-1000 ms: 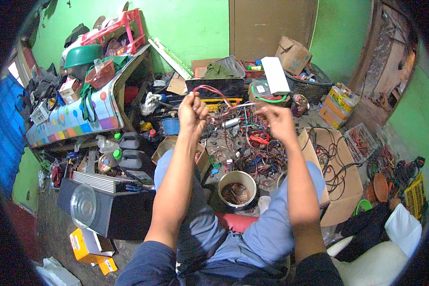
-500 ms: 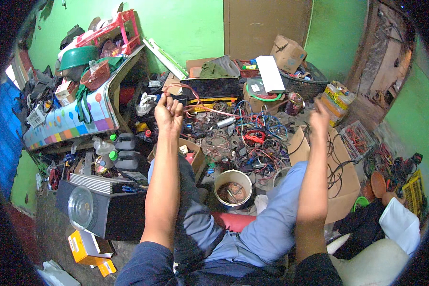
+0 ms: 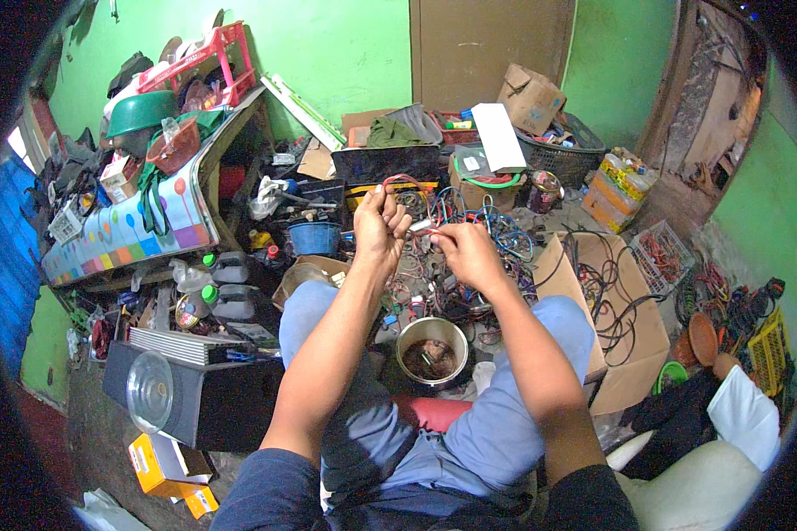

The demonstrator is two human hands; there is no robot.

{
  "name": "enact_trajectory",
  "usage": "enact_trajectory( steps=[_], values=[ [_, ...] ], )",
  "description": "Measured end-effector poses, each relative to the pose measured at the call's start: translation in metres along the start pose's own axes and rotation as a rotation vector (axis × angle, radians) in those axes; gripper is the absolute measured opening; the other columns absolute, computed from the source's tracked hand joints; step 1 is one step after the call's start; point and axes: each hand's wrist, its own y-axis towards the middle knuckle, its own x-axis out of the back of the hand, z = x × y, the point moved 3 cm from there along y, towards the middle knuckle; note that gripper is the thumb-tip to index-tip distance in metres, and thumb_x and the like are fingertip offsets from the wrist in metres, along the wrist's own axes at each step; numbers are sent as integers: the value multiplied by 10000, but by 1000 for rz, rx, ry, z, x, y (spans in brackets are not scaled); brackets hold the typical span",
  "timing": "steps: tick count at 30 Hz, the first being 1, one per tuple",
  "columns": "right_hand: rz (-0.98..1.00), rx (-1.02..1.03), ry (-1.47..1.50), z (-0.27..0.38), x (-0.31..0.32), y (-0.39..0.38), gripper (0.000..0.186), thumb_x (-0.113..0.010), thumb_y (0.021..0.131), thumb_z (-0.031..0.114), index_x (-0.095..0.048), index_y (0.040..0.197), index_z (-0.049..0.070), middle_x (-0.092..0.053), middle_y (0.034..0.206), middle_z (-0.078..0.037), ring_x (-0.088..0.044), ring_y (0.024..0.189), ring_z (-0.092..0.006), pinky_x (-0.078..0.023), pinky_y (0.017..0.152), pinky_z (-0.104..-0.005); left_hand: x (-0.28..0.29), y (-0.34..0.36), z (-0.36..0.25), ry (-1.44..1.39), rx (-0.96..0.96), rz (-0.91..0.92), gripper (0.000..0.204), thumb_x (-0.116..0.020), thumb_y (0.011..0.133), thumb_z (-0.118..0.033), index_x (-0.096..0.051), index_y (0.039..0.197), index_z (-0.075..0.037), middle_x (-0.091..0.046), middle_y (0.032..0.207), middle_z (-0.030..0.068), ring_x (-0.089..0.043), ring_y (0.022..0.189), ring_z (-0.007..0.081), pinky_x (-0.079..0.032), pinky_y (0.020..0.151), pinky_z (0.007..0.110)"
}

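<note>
A red wire (image 3: 403, 178) loops up from between the fingers of my left hand (image 3: 381, 228), which is closed around it in front of me. Close beside it on the right, my right hand (image 3: 471, 255) pinches a reddish strand at its fingertips; whether both hands hold the same wire I cannot tell. Below them, between my knees, stands a round metal pot (image 3: 431, 352) with brownish scraps inside. Behind and under the hands spreads a tangle of blue, red and black cables (image 3: 505, 237) with small parts among it, partly hidden by my hands.
An open cardboard box (image 3: 633, 336) with black cables stands by my right knee. A black speaker-like box (image 3: 212, 398) with a glass lid on it is at the left. Further back are a blue bucket (image 3: 314, 237), a black basket (image 3: 567, 152) and a white box (image 3: 499, 137).
My left hand has moved right and slightly down with the wire. My right hand has come inward from the right, next to the left, and now pinches a strand.
</note>
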Motion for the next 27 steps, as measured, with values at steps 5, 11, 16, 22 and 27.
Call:
enact_trajectory(
  steps=[5,11,16,22,27],
  values=[
    [-55,-31,192,-24,27,10,262,-515,908,211,-663,973,5,-675,729,-93,-613,584,-150,-473,555,-296,19,13,-30,-86,-66,-1,230,-367,970,-217,-490,883,-43,-261,489,-32,-199,379,82,-183,353,235],
    [-897,-314,805,-103,107,-2,336,-458,947,289,-594,1080,12,-667,916,-96,-611,686,-136,-459,581,-257,44,20,-86,-212,-179,-33,246,-355,974,-216,-482,859,-40,-250,488,-36,-196,383,76,-184,359,229],
    [-1136,-543,959,-141,142,-29,321,-455,940,211,-561,1139,-18,-638,1042,-132,-608,843,-166,-477,704,-283,52,13,-114,-225,-297,-93,157,-415,945,-147,-463,851,-30,-257,501,-22,-181,393,73,-161,354,233],
    [-608,-395,446,-83,110,-8,489,-458,687,-93,-612,1134,32,-614,1126,-139,-579,1016,-208,-423,890,-297,37,11,-79,-182,-162,-35,177,-389,959,-166,-474,885,-30,-246,504,-36,-191,395,71,-173,366,223],
    [-14,-42,395,-24,45,6,231,-489,847,-1,-616,1037,-37,-671,914,-116,-629,775,-129,-501,700,-273,20,11,-43,-103,-96,18,213,-358,971,-197,-487,899,-43,-259,490,-38,-203,378,73,-187,361,228]
  ],
)
